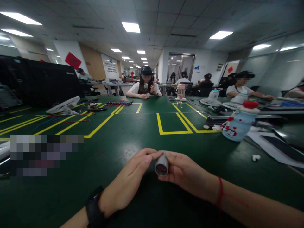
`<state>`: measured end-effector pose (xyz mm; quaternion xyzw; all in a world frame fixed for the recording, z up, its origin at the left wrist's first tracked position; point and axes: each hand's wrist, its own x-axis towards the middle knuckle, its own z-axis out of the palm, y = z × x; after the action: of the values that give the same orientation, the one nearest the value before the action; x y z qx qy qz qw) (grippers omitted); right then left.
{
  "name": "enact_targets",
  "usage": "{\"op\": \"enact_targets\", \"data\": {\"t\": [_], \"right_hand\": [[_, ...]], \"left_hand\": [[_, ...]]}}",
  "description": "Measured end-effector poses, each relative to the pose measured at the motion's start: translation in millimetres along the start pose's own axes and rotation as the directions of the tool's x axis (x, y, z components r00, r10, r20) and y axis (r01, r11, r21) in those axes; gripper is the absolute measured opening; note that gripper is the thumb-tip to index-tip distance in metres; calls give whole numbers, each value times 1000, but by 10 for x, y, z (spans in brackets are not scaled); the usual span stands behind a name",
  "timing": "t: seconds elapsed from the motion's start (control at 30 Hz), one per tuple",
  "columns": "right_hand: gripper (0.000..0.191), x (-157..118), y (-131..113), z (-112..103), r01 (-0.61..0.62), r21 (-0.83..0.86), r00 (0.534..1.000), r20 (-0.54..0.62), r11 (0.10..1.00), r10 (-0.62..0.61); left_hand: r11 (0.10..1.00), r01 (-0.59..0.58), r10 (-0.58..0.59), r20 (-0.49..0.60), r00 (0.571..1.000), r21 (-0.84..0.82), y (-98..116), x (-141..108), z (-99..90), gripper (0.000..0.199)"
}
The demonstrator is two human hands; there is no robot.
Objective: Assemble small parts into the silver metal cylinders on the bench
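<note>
A small grey metallic cylinder (pixel 161 165) is between my hands, above the near part of the green table. Its round end faces me, with a pale rim and a dark, reddish inside; I cannot make out the details there. My right hand (pixel 181 166) grips it from the right, thumb on top and fingers beneath. From the left, my left hand (pixel 133 174) reaches over with its fingers pressed together, their tips at the cylinder's far upper end. The far end of the cylinder is hidden by those fingers.
Right of my hands stand a light-blue bottle (pixel 238 123), a white earbud-like piece (pixel 256 157) and a dark phone (pixel 282 147). Yellow tape marks the green table (pixel 114 142). Wires (pixel 118 103) and a white fan (pixel 64 105) lie at left. A person (pixel 145 87) sits opposite.
</note>
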<state>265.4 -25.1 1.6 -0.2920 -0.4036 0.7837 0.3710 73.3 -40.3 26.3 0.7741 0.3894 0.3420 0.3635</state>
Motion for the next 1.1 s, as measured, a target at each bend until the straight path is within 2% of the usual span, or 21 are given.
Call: {"op": "enact_targets", "data": {"t": [0.03, 0.07, 0.1, 0.17, 0.23, 0.27, 0.3, 0.37, 0.43, 0.53, 0.63, 0.73, 0.8, 0.87, 0.93, 1.03, 1.1], "right_hand": [[41, -11, -4, -5, 104, -129, 994, -33, 986, -109], [45, -23, -8, -15, 211, -290, 970, -57, 933, -237], [48, -35, -13, -28, 302, -466, 928, -54, 832, -368], [50, -63, -27, -58, 407, -756, 820, 56, 512, -570], [49, -98, -43, -74, 439, -878, 729, 223, 192, -647], [49, -118, -50, -74, 441, -894, 706, 291, 81, -645], [50, -137, -56, -68, 442, -897, 695, 342, 1, -632], [51, -164, -61, -47, 437, -896, 692, 393, -82, -605], [51, -162, -51, -28, 434, -897, 704, 394, -80, -591], [51, -97, -5, -31, 427, -904, 733, 333, 19, -593], [51, -1, 63, -63, 388, -914, 789, 264, 117, -554], [64, 64, 125, -89, 324, -921, 828, 165, 217, -535], [76, 84, 150, -96, 295, -904, 838, 89, 310, -538], [80, 88, 154, -99, 283, -881, 845, 41, 380, -533], [76, 77, 131, -105, 272, -881, 845, 26, 387, -533], [57, 35, 64, -127, 235, -919, 840, 29, 317, -541], [44, 3, 29, -149, 215, -939, 840, 38, 267, -541]], "left_hand": [[1000, 3, -3, -3, 1000, 0, 2, -13, 5, 40], [1000, 6, -6, -6, 1000, 2, 2, -30, 11, 40], [1000, 12, -12, -7, 1000, 7, -1, -48, 18, 39], [1000, 19, -19, -14, 1000, 10, -20, -88, 34, 39], [999, 31, -31, -26, 999, -16, -47, -121, 54, 40], [998, 37, -39, -38, 999, -44, -60, -132, 65, 40], [996, 41, -45, -49, 998, -76, -69, -138, 74, 40], [991, 44, -54, -74, 996, -128, -75, -138, 86, 40], [988, 41, -56, -100, 993, -148, -72, -123, 89, 39], [990, 65, -80, -125, 989, -125, -85, -68, 87, 36], [996, 81, -86, -124, 989, -43, -134, 21, 95, 34], [993, 74, -60, -153, 986, 90, -157, 125, 117, 31], [984, 41, -11, -175, 985, 174, -135, 187, 129, 26], [976, -2, 43, -185, 982, 217, -100, 232, 120, 20], [975, -10, 57, -209, 976, 221, -87, 249, 73, 20], [974, 39, 20, -258, 966, 221, -167, 220, -44, 23], [960, 72, -16, -204, 979, 269, -282, 184, -100, 24]]}}
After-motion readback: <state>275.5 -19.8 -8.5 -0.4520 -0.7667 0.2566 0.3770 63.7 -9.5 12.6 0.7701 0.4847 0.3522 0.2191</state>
